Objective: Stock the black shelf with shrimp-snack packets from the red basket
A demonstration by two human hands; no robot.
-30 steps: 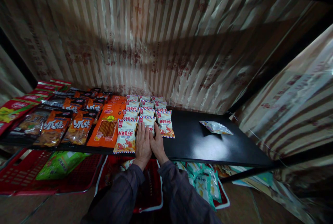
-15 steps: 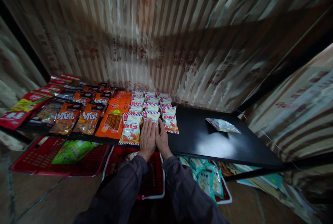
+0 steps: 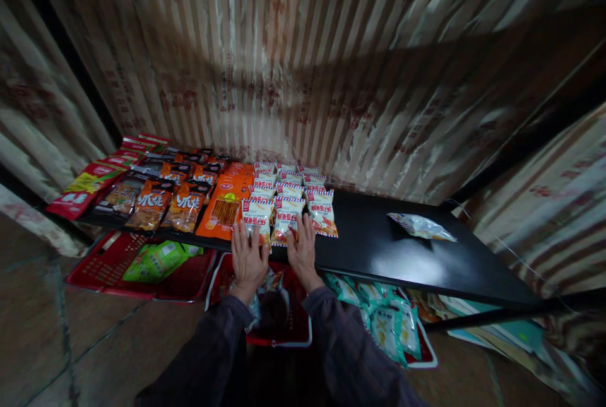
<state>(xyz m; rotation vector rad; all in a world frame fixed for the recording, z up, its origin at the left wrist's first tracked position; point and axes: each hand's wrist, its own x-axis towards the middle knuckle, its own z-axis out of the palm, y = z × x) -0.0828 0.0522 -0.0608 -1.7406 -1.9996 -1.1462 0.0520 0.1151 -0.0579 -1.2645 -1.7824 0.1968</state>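
White snack bags [image 3: 288,214] with striped edges and red lettering lie in overlapping columns on a black shelf [image 3: 360,224]. My left hand [image 3: 249,262] lies flat over the lower part of the front-left bag [image 3: 257,210], fingers stretched out. At the front edge, my right hand [image 3: 303,252] rests with extended fingers between the middle front bag and the right one [image 3: 322,212], its fingertips at the middle bag's lower right. Neither hand grips anything. A single snack bag [image 3: 421,227] lies apart on the shelf's right side, its printed front mostly turned away.
Orange packets [image 3: 225,205], brown-and-orange bags [image 3: 152,204] and red bags [image 3: 85,186] fill the shelf's left. Below stand red baskets: one with green packets [image 3: 158,260], a middle basket [image 3: 303,325], and one with teal-white bags [image 3: 386,328]. Striped sheeting [image 3: 293,66] hangs behind.
My hands have moved apart from the middle front bag, the left one onto the front-left bag. The middle bag's front is now mostly uncovered. The view has shifted slightly left.
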